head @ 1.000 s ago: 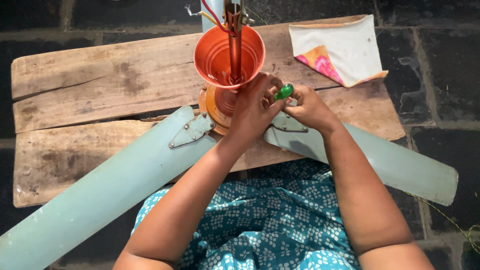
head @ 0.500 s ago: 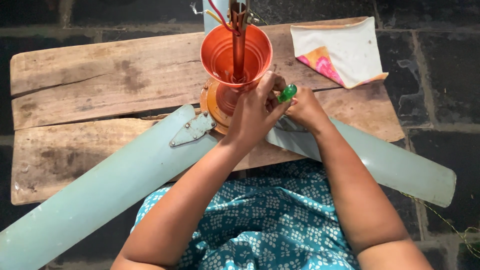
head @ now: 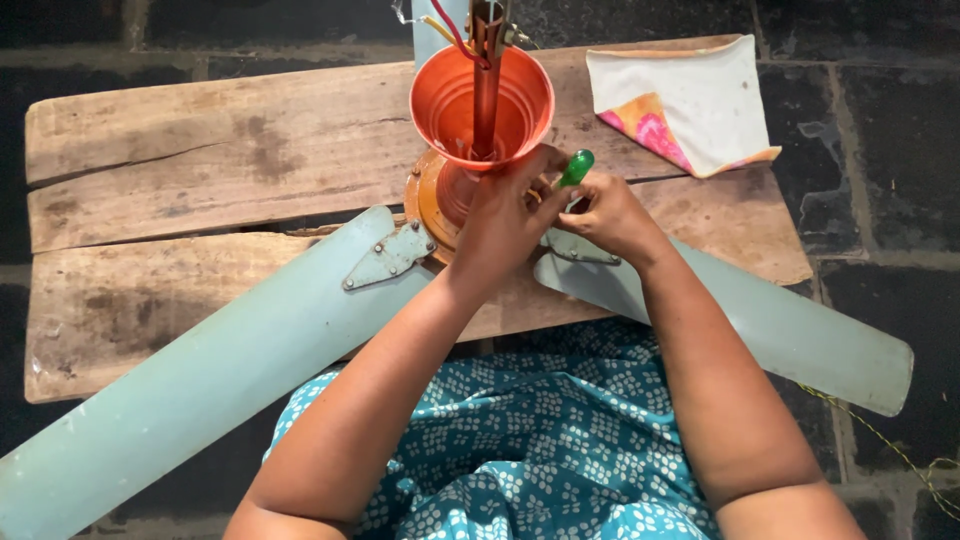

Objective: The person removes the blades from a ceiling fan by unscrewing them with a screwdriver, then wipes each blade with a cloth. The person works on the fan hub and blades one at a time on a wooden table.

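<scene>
1. Two hands meet at a ceiling fan's motor [head: 432, 200] on a wooden table [head: 200, 140].
2. Right hand [head: 610, 212] grips a green-handled screwdriver [head: 575, 167].
3. Left hand [head: 505, 215], fingers curled, presses the motor just beside it.
4. Beyond, an orange cup-shaped cover [head: 480, 100].

Daylight, bright, fairly even. Soft shadows under arms, right of cup [head: 482, 108]. Floor around bench [head: 180, 160] dim. Cup rim glows, no hard glare. Focus sharp; edges undistorted.
</scene>
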